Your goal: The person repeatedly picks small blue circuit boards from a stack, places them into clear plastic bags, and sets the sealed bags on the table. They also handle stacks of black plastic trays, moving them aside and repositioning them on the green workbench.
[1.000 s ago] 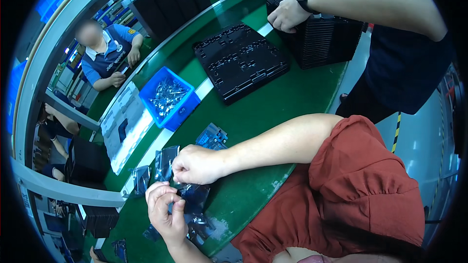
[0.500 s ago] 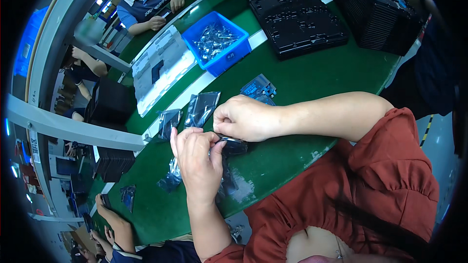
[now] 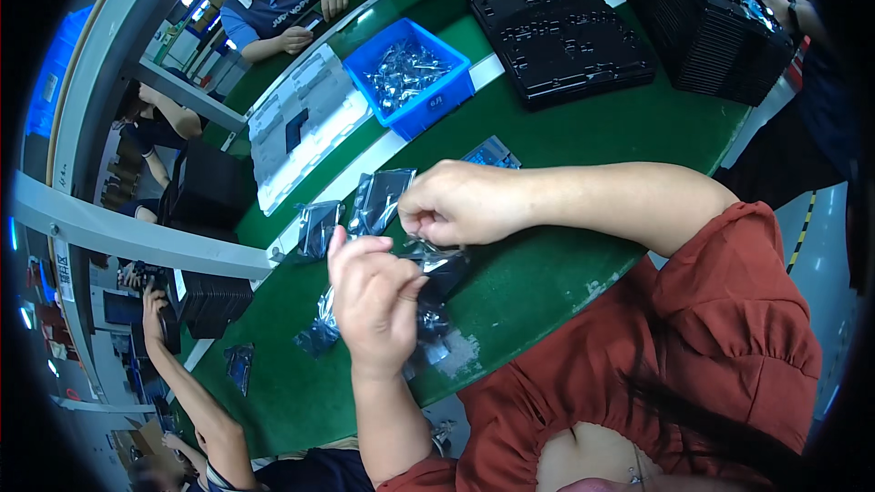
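Note:
My right hand is curled closed, its fingertips down at the top edge of a dark flat piece in shiny clear film. Facing it from the near left, my left hand has thumb and fingers bent together, the index finger raised; what it pinches, if anything, is hidden. Two dark film-wrapped pieces, one larger and one smaller, lie just beyond the hands. Crumpled film is left of my left wrist. A blue printed card or board sits partly behind my right wrist.
The green table holds a blue bin of small wrapped parts, a white tray, a black moulded tray and a tall stack of black trays. A metal frame crosses the left. Co-workers sit around the table.
My hands have moved slightly apart, the right one lifting upward, and more of the film-wrapped piece shows between them. A co-worker's arm at the lower left has reached farther toward a black stack.

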